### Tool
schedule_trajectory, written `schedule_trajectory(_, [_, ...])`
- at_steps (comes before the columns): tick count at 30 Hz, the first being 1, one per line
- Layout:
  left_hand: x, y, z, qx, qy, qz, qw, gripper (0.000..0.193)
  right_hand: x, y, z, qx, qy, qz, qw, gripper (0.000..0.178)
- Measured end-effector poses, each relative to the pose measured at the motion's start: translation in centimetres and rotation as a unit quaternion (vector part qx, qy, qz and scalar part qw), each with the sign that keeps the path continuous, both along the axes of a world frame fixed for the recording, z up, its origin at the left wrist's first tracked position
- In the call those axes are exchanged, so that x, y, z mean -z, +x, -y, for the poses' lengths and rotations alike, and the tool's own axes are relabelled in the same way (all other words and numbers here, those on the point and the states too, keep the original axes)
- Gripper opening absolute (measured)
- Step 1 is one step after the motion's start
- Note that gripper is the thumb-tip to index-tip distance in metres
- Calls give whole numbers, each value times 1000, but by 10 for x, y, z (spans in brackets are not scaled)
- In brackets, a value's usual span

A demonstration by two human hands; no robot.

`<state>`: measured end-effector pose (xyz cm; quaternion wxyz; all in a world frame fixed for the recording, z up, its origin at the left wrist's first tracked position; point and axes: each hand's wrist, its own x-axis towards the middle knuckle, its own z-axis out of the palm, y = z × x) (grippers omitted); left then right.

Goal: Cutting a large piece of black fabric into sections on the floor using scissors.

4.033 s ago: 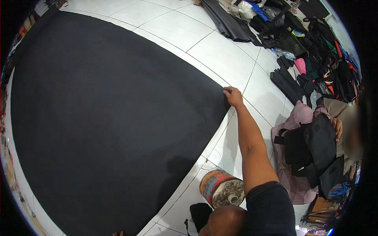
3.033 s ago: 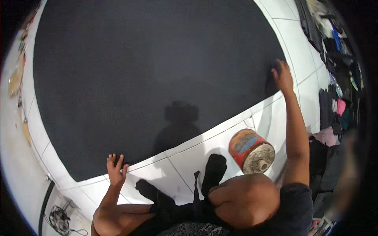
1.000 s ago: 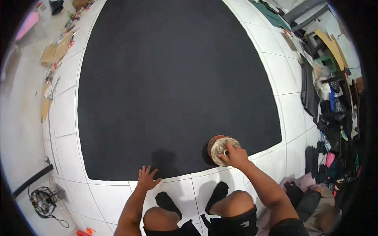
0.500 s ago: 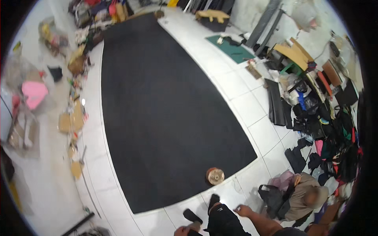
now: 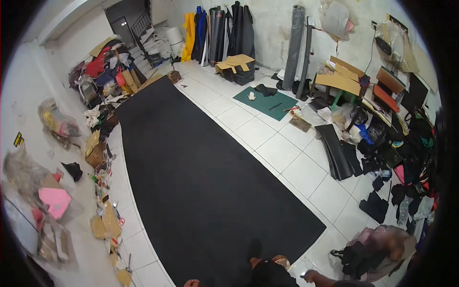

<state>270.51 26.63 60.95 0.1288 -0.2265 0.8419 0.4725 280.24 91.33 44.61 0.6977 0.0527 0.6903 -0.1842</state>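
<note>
A long sheet of black material [image 5: 201, 182] lies spread flat over the white tiled floor. At the bottom edge, over the sheet's near end, only the top of my left hand [image 5: 192, 283] shows; its fingers are mostly cut off. My right hand [image 5: 313, 276] is beside the sheet's near right corner, over the tiles. Its fingers are closed round something small that I cannot make out. Between my hands, my dark-clothed leg [image 5: 272, 275] partly hides a round spool-like roll [image 5: 282, 261] at the sheet's near edge.
Another person [image 5: 392, 244] sits at the lower right with dark cloth. Cloth scraps [image 5: 375, 205] and folded black strips [image 5: 334, 153] lie along the right. A green mat [image 5: 267, 103] is farther back. Cardboard pieces and scissors [image 5: 118, 219] line the left wall. Fabric rolls [image 5: 220, 36] stand behind.
The view has tilted up, showing more of the back wall and stairs. My leg now partly covers the roll. My right hand sits lower in view, its fingers still closed.
</note>
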Motion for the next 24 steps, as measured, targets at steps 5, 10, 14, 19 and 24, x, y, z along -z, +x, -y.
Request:
schedule_trajectory(5, [-29,-66,-6,-90,85,206,971,23,-180,-336,75,324,12,-432,842,54])
schedule_trajectory(10, [-112,-390,-259,106,13,157,982,25,-218,-572,87,326,-6,-535,779,47])
schedule_trajectory(14, [-66,-536,-296,247,-69,88,963,27,-214,-677,77,334,2,-532,778,50])
schedule_trajectory(19, [23,-666,-125,334,-191,21,923,31,-159,-682,15,323,112,-438,832,58])
schedule_trajectory(24, [-28,-815,-50,88,-21,19,996,30,-71,-594,-79,156,230,-399,874,32])
